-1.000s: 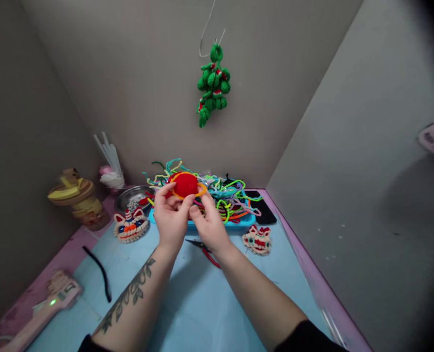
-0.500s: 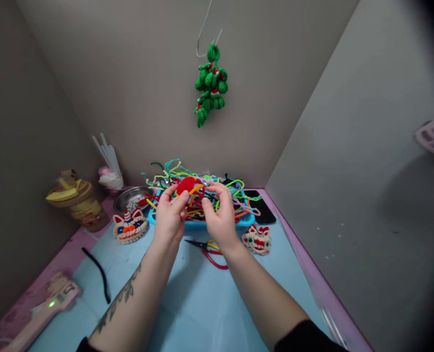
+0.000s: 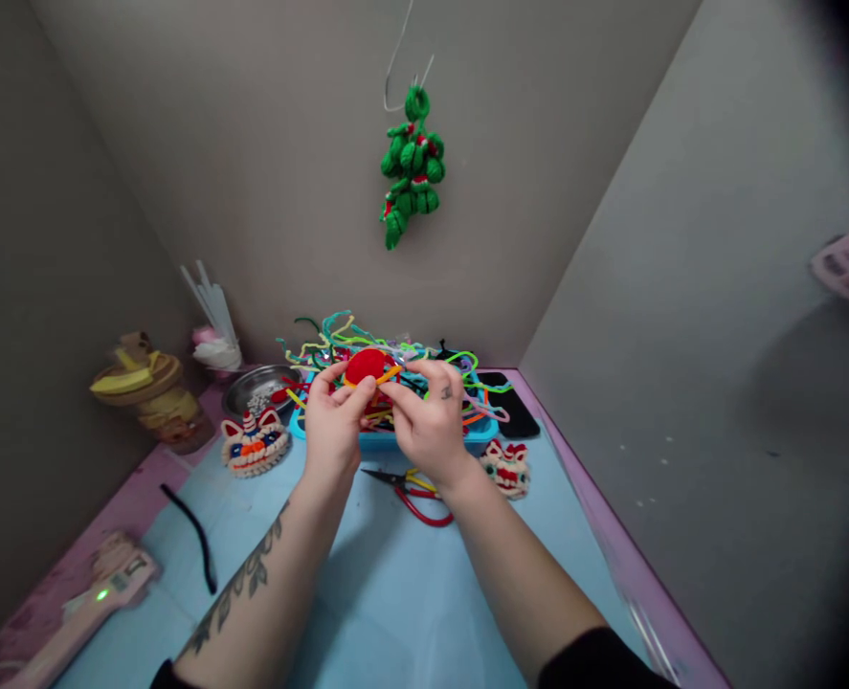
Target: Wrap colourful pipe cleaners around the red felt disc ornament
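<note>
Between my hands is a rounded red fuzzy piece (image 3: 367, 366) with an orange strip (image 3: 388, 374) along its lower right side. My left hand (image 3: 334, 407) pinches the red piece from the left and below. Thumb and fingers of my right hand (image 3: 430, 407) are closed on the orange strip at the piece's right side. Right behind and below them is a blue tray (image 3: 381, 441) heaped with colourful pipe cleaners (image 3: 478, 362). Red-handled scissors (image 3: 424, 507) lie on the mat under my right wrist.
Two lion-like faces (image 3: 256, 444) (image 3: 508, 469) flank the tray. A metal bowl (image 3: 232, 394) of small pale bits, a lidded cup (image 3: 169, 407) and a pink glue-gun-like tool (image 3: 100, 603) are left, with a black strip (image 3: 192, 536). A phone (image 3: 514, 407) lies right. A green ornament (image 3: 413, 172) hangs above.
My right hand has turned and moved left, its fingers closing nearer the red piece on the orange strip. My left hand keeps its hold almost unmoved.
</note>
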Motion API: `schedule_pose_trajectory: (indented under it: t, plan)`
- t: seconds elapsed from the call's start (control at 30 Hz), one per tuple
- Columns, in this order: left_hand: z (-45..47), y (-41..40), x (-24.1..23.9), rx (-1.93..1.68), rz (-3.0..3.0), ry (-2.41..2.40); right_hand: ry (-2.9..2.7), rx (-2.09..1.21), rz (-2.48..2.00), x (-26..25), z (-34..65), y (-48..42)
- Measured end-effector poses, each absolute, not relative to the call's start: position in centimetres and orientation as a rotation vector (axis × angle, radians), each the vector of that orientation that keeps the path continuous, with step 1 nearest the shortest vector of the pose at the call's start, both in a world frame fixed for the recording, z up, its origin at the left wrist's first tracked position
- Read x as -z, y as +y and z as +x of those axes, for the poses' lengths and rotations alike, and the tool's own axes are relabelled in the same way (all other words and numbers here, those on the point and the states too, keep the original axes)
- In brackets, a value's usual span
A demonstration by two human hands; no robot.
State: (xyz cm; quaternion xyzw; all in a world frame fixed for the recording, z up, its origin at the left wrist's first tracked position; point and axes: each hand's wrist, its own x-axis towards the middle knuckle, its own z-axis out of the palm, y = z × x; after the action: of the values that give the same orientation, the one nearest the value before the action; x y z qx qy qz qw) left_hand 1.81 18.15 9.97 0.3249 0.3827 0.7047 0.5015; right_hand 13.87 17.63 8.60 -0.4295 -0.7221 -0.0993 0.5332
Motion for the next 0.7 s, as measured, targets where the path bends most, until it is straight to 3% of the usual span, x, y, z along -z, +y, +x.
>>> schedule_pose_trajectory:
  t: [0.27, 0.5, 0.7]
  plan:
    - [1.2, 19.1, -9.6, -1.61, 0.583, 0.796, -1.255, -0.442, -1.028, -8.4, 12.8, 18.3]
    - [1.2, 19.2, -9.6, -1.399, 0.315, 0.66, -0.745, -1.446, -0.852, -8.2, 12.4, 19.2]
    - [1.8, 19.1, -9.2, -1.345, 0.234, 0.587, -0.625, -1.672, -0.638, -8.5, 12.6, 19.1]
